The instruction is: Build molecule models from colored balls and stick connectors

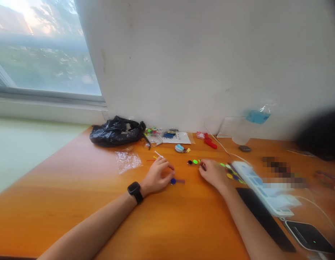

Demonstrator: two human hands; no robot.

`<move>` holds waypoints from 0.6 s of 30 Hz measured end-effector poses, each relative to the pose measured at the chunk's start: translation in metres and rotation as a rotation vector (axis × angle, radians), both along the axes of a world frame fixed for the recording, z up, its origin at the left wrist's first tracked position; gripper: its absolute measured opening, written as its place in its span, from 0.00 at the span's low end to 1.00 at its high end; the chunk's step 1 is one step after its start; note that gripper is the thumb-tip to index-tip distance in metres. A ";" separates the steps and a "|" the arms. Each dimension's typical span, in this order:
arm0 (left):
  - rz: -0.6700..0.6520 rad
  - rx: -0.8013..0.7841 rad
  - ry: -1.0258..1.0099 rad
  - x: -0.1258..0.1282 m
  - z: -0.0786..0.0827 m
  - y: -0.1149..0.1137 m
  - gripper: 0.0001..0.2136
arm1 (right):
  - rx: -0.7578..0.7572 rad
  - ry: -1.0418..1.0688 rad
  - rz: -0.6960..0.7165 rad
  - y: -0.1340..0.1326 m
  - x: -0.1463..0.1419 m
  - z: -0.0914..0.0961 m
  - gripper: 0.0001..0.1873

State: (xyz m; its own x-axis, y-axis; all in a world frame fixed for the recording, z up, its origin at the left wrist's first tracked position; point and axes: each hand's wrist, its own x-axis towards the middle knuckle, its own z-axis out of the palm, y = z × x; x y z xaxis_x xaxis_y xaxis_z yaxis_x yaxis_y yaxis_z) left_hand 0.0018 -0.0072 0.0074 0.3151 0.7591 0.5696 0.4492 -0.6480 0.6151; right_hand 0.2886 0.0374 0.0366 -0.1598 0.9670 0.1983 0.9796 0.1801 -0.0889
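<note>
While the small blue piece (173, 181) is lying at the centre of the frame on the wooden table (75, 202), the left hand (158, 175) is curling against it, seemingly sorting. The right hand (213, 172) is resting beside the green disc (195, 161). I cannot tell whether either hand is pinching anything. Lifting pieces this small is calling for fingertip care.

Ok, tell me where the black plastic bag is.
Head view: the black plastic bag lies at the far left of the table, against the wall, beyond the left hand.
</note>
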 end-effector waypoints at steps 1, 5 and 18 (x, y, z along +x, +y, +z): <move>-0.002 -0.002 0.002 0.000 0.000 0.000 0.05 | -0.006 -0.011 -0.012 0.000 0.000 0.001 0.08; -0.001 -0.014 0.010 0.000 0.001 0.000 0.05 | -0.035 -0.041 -0.029 0.001 0.005 0.000 0.07; -0.013 -0.016 0.012 -0.001 -0.005 0.003 0.04 | -0.036 -0.055 -0.006 -0.001 0.002 0.001 0.06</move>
State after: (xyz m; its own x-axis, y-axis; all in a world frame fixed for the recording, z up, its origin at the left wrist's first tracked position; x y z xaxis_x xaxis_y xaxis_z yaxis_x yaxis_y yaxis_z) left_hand 0.0012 -0.0040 0.0028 0.3319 0.7639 0.5534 0.4482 -0.6439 0.6201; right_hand 0.2911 0.0366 0.0375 -0.1639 0.9743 0.1543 0.9842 0.1721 -0.0410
